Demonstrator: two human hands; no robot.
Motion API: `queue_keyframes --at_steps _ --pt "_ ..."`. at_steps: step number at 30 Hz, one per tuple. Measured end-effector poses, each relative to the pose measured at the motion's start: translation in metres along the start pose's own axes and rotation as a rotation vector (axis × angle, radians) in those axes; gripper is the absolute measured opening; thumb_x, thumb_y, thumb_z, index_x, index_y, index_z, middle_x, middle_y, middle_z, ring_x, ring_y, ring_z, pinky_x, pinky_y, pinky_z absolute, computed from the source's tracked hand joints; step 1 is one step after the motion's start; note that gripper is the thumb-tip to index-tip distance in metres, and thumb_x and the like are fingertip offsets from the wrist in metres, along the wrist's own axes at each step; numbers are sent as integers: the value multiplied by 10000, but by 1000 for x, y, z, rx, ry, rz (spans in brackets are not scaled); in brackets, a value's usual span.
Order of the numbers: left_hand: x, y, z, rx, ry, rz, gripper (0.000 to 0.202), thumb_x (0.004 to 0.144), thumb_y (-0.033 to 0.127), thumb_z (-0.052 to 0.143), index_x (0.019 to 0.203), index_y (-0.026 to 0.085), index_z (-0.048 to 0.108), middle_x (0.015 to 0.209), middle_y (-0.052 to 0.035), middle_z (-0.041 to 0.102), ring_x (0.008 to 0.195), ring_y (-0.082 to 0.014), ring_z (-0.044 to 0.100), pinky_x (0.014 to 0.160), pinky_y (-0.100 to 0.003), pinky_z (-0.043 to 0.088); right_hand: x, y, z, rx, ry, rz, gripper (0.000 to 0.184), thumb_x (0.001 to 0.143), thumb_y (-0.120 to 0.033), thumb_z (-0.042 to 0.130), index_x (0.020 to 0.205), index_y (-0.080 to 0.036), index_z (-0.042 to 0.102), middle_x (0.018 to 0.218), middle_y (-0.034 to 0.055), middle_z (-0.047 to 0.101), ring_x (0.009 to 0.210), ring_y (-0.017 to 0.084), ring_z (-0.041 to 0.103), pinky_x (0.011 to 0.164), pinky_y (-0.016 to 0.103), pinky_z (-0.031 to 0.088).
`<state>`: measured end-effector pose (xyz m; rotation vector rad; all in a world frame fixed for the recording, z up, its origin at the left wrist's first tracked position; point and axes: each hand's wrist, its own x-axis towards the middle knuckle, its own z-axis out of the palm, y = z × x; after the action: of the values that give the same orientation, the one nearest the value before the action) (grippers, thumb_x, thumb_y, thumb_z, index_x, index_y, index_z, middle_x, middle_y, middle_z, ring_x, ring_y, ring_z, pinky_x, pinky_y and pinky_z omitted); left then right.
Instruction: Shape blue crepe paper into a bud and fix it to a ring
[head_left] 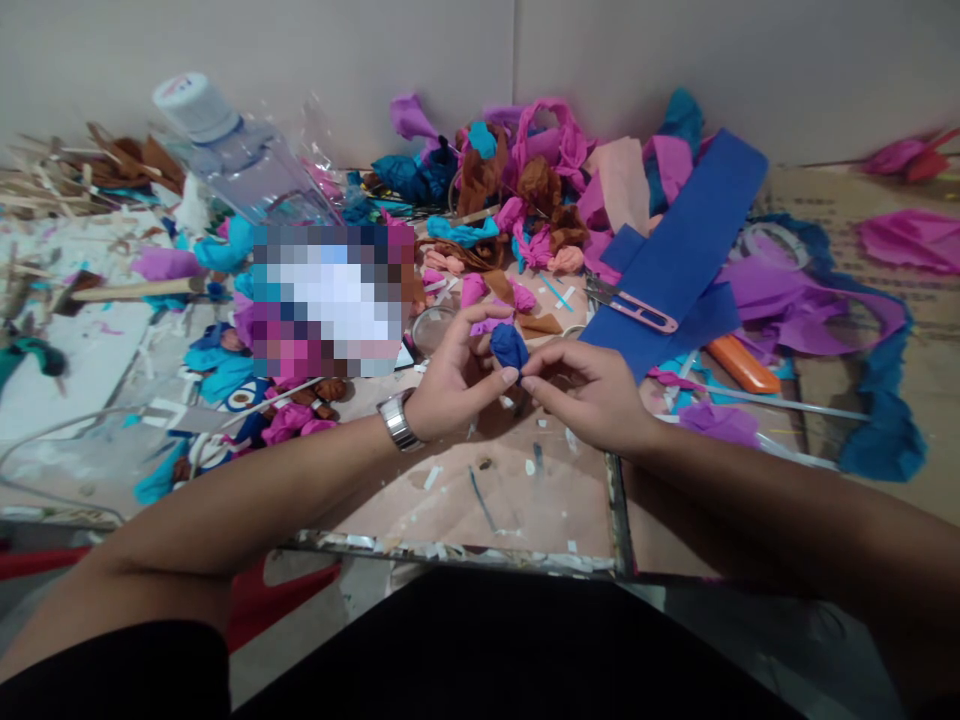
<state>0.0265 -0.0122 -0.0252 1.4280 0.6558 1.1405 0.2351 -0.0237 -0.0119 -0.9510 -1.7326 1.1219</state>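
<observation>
Blue bundle (509, 346) (crumpled); between hands (454, 388)

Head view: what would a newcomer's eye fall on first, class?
Probably the small, crumpled, dark blue bud at the centre, in the left hand with the right hand at its base. Next comes the long, flat blue strip beyond the right hand, pink-handled metal snips partly on it. At upper left, the clear plastic bottle with its white cap stands out.

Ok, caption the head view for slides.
Left hand and right hand hold a blue bundle over a littered table.
</observation>
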Motion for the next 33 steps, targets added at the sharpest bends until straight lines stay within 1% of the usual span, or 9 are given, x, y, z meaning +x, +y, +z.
queue_keyframes --at_steps 4,8,13,19,22,25,28,30,33 --pt "-1 -1 2 46 19 50 543 904 354 844 1337 257 531 926 4 640 799 -125 640 699 -234 519 0 -1 1 -11 7 -7 119 939 -315 764 931 -199 737 862 34 761 711 147 681 659 287 548" --pt "-3 -4 1 113 21 100 548 911 333 830 1369 247 540 953 -5 648 808 -128 634 707 -242 512 -1 1 2 24 8 29 125 931 -317 770 950 -205 718 836 24 748 704 147 677 657 285 547" --pt "-5 -3 1 162 -3 97 574 911 342 822 1392 240 526 1002 -28 655 826 -141 630 712 -255 511 -3 3 3 37 14 57 148 939 -330 760 1008 -230 676 833 8 712 689 143 654 627 275 533" --pt "-5 -2 1 46 6 47 447 971 329 721 1376 244 549 972 -19 655 811 -152 631 742 -281 531 -3 5 3 7 41 14 154 934 -260 754 1047 -229 654 858 -3 682 688 123 619 648 266 523" --pt "-4 -2 2 22 11 36 446 968 318 741 1367 245 555 960 -14 665 809 -148 637 745 -273 523 -2 9 4 44 22 -6 213 929 -246 762 1105 -230 643 891 -5 691 701 118 635 674 262 542" --pt "-2 -2 4 19 5 57 472 961 340 776 1362 238 549 975 -24 680 833 -148 651 754 -267 520 -3 12 5 68 15 -23 245 927 -248 771 1132 -237 638 911 -2 699 740 127 665 694 260 558" --pt "-2 -3 4 4 13 49 452 983 389 753 1357 242 546 973 -26 680 814 -146 656 732 -268 527 -3 12 5 50 34 -21 183 940 -254 758 1090 -241 655 888 -2 699 726 131 664 667 260 550" --pt "-3 -5 3 -11 24 41 440 1010 416 713 1373 247 532 945 -19 666 769 -137 644 707 -269 532 -3 11 5 20 57 -21 137 943 -260 753 1049 -241 669 868 -1 700 716 137 663 650 263 545" --pt "-5 -9 1 -24 -8 47 506 1015 438 704 1428 259 472 892 2 628 719 -128 634 689 -267 541 -2 7 3 3 77 -10 103 949 -273 751 1026 -239 691 851 1 719 702 144 678 627 264 547"
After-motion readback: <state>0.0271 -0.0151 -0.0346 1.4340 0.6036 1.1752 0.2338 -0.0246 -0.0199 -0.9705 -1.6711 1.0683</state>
